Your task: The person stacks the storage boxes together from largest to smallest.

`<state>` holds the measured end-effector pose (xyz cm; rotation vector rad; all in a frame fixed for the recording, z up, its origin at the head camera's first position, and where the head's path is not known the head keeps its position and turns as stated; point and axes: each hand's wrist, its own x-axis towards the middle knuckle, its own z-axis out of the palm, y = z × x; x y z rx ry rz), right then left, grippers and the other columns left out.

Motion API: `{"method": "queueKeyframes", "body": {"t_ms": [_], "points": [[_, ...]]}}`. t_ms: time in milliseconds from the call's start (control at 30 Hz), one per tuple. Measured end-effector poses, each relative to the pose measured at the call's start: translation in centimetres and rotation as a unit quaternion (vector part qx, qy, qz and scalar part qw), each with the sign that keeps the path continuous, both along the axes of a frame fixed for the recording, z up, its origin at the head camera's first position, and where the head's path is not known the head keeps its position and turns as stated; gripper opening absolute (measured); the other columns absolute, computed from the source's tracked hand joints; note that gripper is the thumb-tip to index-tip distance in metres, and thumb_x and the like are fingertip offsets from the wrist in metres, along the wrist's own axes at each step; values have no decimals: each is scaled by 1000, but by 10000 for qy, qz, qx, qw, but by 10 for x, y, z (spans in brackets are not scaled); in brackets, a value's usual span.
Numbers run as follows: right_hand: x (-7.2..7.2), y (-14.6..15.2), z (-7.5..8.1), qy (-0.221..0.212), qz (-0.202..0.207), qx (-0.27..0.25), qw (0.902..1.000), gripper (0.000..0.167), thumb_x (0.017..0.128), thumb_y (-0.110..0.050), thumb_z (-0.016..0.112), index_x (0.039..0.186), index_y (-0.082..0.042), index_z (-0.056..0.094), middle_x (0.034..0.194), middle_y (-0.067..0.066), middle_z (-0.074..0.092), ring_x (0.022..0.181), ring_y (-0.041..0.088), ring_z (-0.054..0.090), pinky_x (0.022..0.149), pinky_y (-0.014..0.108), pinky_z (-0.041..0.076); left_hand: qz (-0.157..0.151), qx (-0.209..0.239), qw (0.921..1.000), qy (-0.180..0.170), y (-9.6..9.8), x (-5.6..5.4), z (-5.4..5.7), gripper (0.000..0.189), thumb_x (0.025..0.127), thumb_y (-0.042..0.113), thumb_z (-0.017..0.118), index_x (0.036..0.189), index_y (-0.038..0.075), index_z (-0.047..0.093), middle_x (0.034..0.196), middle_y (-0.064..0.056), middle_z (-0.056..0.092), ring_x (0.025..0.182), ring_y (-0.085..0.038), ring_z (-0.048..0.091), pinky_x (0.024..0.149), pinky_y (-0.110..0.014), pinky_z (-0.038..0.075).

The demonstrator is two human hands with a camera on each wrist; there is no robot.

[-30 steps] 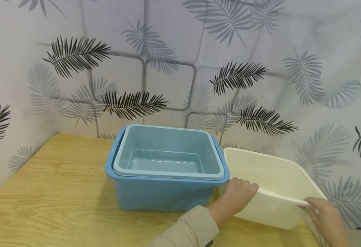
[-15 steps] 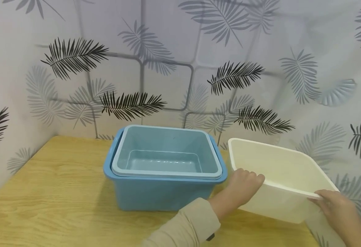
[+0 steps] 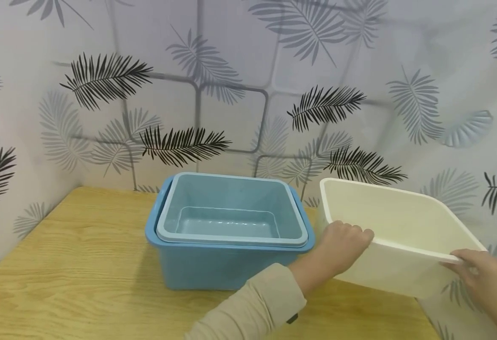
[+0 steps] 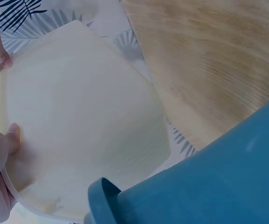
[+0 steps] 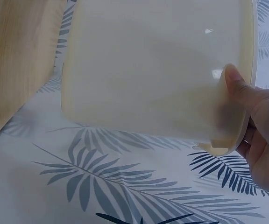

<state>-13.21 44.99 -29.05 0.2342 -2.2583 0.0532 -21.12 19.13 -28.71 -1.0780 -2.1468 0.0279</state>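
A cream plastic bin is held at the table's right side, tilted, with its mouth up in the head view. My left hand grips the left part of its near rim. The near right corner of the rim is gripped by my right hand. In the right wrist view, the right thumb lies on one face of the bin's wall and the fingers go behind it. Left of the bin stands a blue tub with a paler blue tub nested inside it. The left forearm passes in front of the blue tub's lower right corner.
The wooden table stretches away to the left of the tubs. Its right edge shows below the cream bin. A leaf-patterned cloth hangs behind and to the right of the table.
Both hands have raised the cream bin and shifted it to the right, so it sits higher and further from the blue tub. The blue tubs have stayed in place.
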Motion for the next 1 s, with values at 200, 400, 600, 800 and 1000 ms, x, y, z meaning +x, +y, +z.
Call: {"method": "queueKeyframes", "body": {"t_ms": [200,400,600,800,1000], "points": [[-1,-5,14,69,16,-17,10000,71,77,-61,34,66,3,63,62,21,63,48,6,49,49,18,38,-2,165,9997,192,-7,0,12,15,92,30,55,77,27,60,65,16,59,53,2,49,44,-14,33],[-2,-13,25,489,708,-551,9948,76,73,-64,39,64,8,61,69,-33,57,75,-33,30,53,8,34,0,245,9990,371,-16,6,32,18,92,25,54,76,28,61,64,17,60,53,3,49,44,-14,34],[-5,-17,44,624,837,-473,9934,76,72,-64,42,64,9,62,56,0,65,72,-34,29,51,5,34,52,138,9997,191,-25,8,50,14,93,32,54,85,27,64,73,17,65,59,4,55,49,-12,40],[-5,-14,56,571,670,-338,9955,68,75,-60,47,66,5,63,56,14,64,72,-35,26,53,4,31,-13,148,9999,76,-30,8,61,14,92,35,54,90,26,64,75,16,66,60,3,55,50,-13,40],[-4,-20,70,660,546,-109,9963,78,73,-66,38,68,8,64,57,27,60,72,-35,25,52,2,31,-17,161,9997,190,-35,8,71,15,92,36,54,90,26,65,76,16,66,61,3,55,51,-13,41]]}}
